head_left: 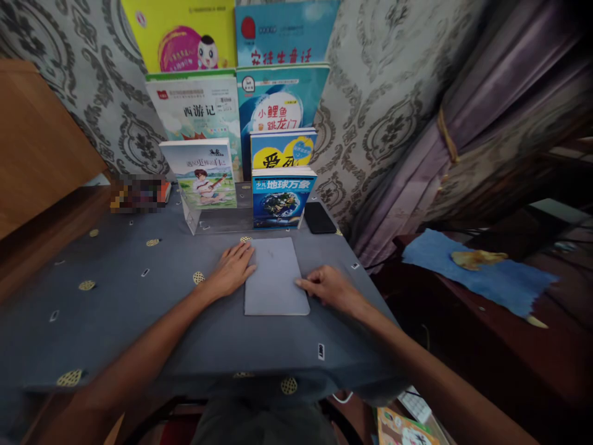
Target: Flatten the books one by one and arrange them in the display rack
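Observation:
A closed pale grey notebook (275, 278) lies on the cloth-covered table in front of me, its cover plain apart from a small faint mark. My left hand (234, 269) rests flat at its left edge, fingers stretched out and touching the border. At the right edge, my right hand (327, 285) has its fingers curled, with thumb and index finger pinched on the notebook's side. The remaining fingers of that hand are folded under and partly hidden.
Behind the notebook, a clear acrylic stand (222, 220) carries several upright books, among them a blue book with a globe (280, 201). A black phone-like slab (319, 218) lies beside it. To the right, a blue cloth (430, 253) covers part of a dark red surface.

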`<state>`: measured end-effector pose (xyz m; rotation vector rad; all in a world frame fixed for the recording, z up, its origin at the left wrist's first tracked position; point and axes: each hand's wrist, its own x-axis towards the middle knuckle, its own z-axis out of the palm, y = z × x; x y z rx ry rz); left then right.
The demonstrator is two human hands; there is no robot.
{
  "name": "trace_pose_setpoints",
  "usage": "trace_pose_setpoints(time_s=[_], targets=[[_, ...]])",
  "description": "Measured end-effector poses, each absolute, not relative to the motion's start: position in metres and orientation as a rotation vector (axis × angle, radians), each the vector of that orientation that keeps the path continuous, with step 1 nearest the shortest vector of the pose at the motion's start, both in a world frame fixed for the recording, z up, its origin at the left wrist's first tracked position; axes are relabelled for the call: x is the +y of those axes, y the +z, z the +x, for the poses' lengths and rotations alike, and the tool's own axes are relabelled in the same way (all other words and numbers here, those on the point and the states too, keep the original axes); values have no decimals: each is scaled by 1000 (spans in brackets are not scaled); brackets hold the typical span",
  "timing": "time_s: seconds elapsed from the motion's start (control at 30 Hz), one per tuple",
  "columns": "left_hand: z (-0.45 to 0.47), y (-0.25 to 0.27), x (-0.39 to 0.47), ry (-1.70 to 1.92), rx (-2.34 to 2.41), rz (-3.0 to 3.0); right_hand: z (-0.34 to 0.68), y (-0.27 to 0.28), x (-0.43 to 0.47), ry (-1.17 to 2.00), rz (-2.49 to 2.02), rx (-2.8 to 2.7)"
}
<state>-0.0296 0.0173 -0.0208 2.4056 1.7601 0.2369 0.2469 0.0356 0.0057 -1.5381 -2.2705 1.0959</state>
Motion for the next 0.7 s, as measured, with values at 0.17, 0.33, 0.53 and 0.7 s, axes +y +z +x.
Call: trace_pose_setpoints(time_s=[0.17, 0.33, 0.53, 0.7], targets=[[-31, -26, 17, 287, 1768, 2473, 211, 8, 35, 526, -1277, -2388], [-34, -29, 17, 375, 1698, 2499, 151, -5, 46, 575, -824, -2483], [-34, -30, 18, 431, 1682, 2483, 132, -15, 63, 642, -867, -2529], [-32, -30, 18, 399, 1740, 2477, 149, -23, 71, 485, -941, -2592]])
